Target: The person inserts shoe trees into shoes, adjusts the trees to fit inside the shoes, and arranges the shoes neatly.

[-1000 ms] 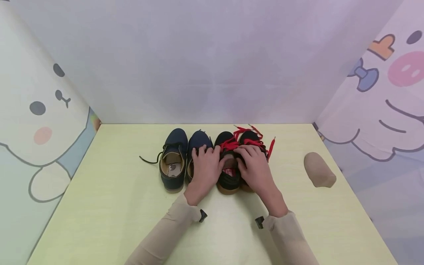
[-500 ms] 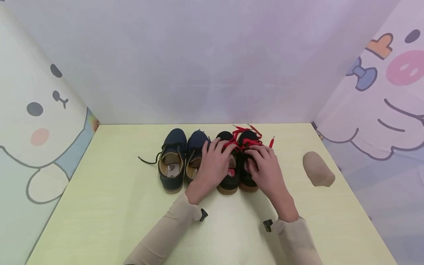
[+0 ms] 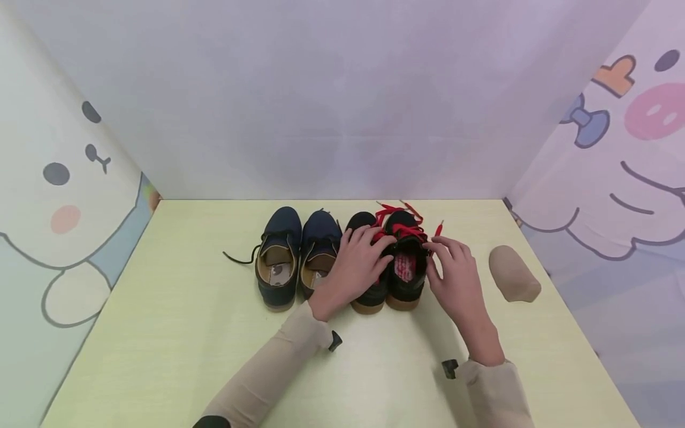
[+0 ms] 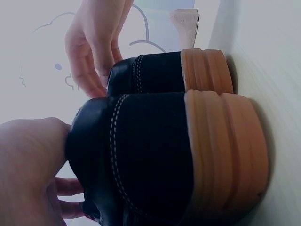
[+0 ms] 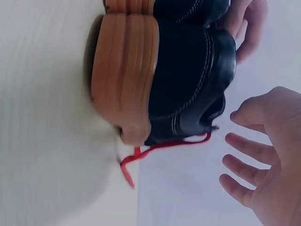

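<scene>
Two black shoes with red laces (image 3: 408, 230) and tan soles stand side by side, toes pointing away. My left hand (image 3: 354, 266) lies across the left black shoe (image 3: 369, 300), covering much of its opening, with relaxed fingers reaching toward the right one. Beside the right black shoe (image 3: 405, 292), my right hand (image 3: 458, 278) has its fingertips close to the collar and laces. The right wrist view shows those fingers (image 5: 251, 148) spread apart, with nothing between them. A patterned pink insole shows inside the right shoe.
Two navy shoes with dark laces stand just to the left: the outer navy shoe (image 3: 280, 291) and the inner navy shoe (image 3: 319, 230). A beige rounded object (image 3: 514, 274) lies at the right of the pale table (image 3: 160, 333). Printed cloth walls (image 3: 342, 107) enclose the back and sides.
My right hand has moved right, off the right black shoe's opening to its outer side. My left hand has shifted right, from the inner navy shoe to over the left black shoe.
</scene>
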The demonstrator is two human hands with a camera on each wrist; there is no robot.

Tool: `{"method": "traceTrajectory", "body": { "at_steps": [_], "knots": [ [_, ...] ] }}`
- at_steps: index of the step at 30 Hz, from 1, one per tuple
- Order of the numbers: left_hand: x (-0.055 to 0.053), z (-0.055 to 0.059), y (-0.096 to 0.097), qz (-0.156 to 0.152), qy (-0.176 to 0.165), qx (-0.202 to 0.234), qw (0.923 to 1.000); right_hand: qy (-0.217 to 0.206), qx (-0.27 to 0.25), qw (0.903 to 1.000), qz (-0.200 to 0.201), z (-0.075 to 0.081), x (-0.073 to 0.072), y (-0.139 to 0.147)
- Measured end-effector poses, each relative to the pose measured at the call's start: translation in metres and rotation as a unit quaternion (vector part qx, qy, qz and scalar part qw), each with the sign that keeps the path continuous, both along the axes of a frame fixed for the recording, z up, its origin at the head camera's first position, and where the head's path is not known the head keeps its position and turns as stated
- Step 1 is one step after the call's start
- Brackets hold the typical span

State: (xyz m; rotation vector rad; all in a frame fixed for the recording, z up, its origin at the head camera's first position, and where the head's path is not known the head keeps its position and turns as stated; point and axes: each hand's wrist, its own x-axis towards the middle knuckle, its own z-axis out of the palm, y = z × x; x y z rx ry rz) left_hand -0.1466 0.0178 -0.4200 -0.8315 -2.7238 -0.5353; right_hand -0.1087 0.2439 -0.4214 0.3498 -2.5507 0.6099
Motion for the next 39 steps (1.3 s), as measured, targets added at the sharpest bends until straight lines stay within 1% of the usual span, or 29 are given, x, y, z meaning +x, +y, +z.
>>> {"method": "traceTrajectory", "body": {
  "at_steps": [7,10,13,15,20,24,28,31,33,35,39],
  "knots": [
    [-0.008,0.005,0.014,0.006,-0.027,-0.006,0.9996,-0.019,-0.001,0.9997,-0.016,-0.005,0.005,0.016],
    [-0.011,0.007,0.02,0.009,-0.041,-0.014,0.999,-0.015,-0.002,0.9997,-0.018,-0.008,0.006,0.026],
    [-0.014,0.008,0.026,0.01,-0.048,-0.016,0.9987,-0.006,-0.005,0.9997,-0.022,-0.01,0.008,0.036],
    [-0.016,0.008,0.029,0.014,-0.048,-0.015,0.9986,-0.007,-0.005,0.9997,-0.024,-0.011,0.009,0.044],
    [-0.023,0.004,0.034,0.018,-0.039,-0.002,0.9991,-0.031,0.006,0.9985,-0.044,-0.013,0.012,0.061],
    [-0.024,0.002,0.037,0.022,-0.029,0.006,0.9993,-0.038,0.017,0.9974,-0.058,-0.014,0.016,0.076],
    [-0.024,0.001,0.04,0.03,-0.009,0.006,0.9995,-0.048,0.023,0.9967,-0.062,-0.014,0.02,0.092],
    [-0.024,0.001,0.041,0.033,0.006,0.004,0.9994,-0.074,0.025,0.9934,-0.083,-0.014,0.022,0.103],
    [-0.025,0.001,0.041,0.034,0.01,0.005,0.9994,-0.095,0.03,0.9897,-0.103,-0.013,0.024,0.11],
    [-0.025,0.0,0.041,0.032,0.008,0.01,0.9994,-0.122,0.036,0.9844,-0.122,-0.014,0.025,0.116],
    [-0.026,-0.001,0.042,0.03,-0.001,0.021,0.9993,-0.155,0.042,0.9782,-0.132,-0.016,0.027,0.126]
  ]
}}
